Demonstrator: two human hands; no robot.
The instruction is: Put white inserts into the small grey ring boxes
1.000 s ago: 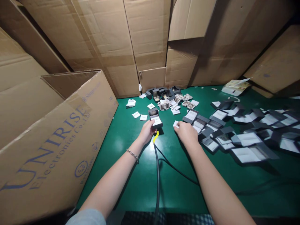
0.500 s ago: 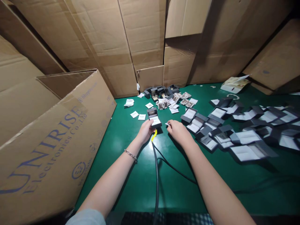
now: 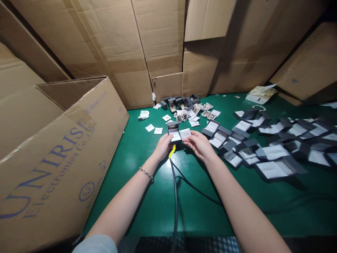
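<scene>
My left hand (image 3: 163,147) grips a small dark grey box (image 3: 173,127) by its left side; its lid stands up and the inside is white. In my right hand (image 3: 197,142), pinched between thumb and fingers, is a small white card (image 3: 185,133) with faint print. The card is raised at the right edge of the box, close beside it; whether they touch I cannot tell. Just below the box lies a strip of yellow tape (image 3: 172,151) on a black cable (image 3: 176,196).
Open grey boxes (image 3: 273,153) with white insides spread over the right of the green table (image 3: 147,196). Behind my hands sit dark boxes (image 3: 181,102), beige inserts (image 3: 181,115) and white cards (image 3: 158,130). A large carton (image 3: 60,158) stands left; more cardboard (image 3: 163,42) walls the back.
My right hand has moved slightly left and turned, bringing the white card up flat beside the box. The left hand keeps its hold on the box.
</scene>
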